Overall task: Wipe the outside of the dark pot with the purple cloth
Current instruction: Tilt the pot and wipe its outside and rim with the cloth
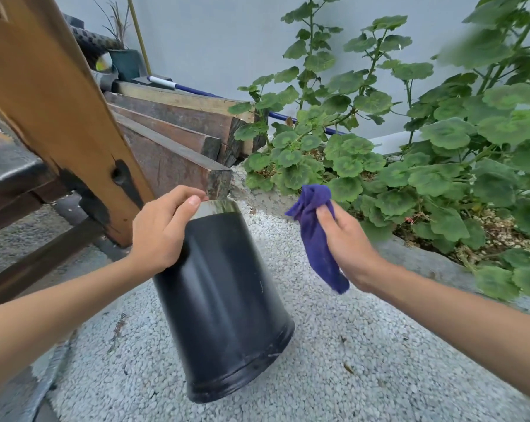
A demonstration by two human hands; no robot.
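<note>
The dark pot [227,300] stands upside down and tilted on the gravel, its wide rim at the bottom and its shiny base up. My left hand [163,229] grips the pot's upper end from the left side, thumb near the base edge. My right hand [346,248] holds the purple cloth [315,233] bunched in its fingers, to the right of the pot and apart from it. One end of the cloth hangs down below my hand.
A wooden bench frame [60,117] and stacked dark timber beams [178,147] stand at the left and behind the pot. A concrete-edged planter [425,260] with leafy green plants [409,147] fills the right. Pale gravel [333,345] covers the ground.
</note>
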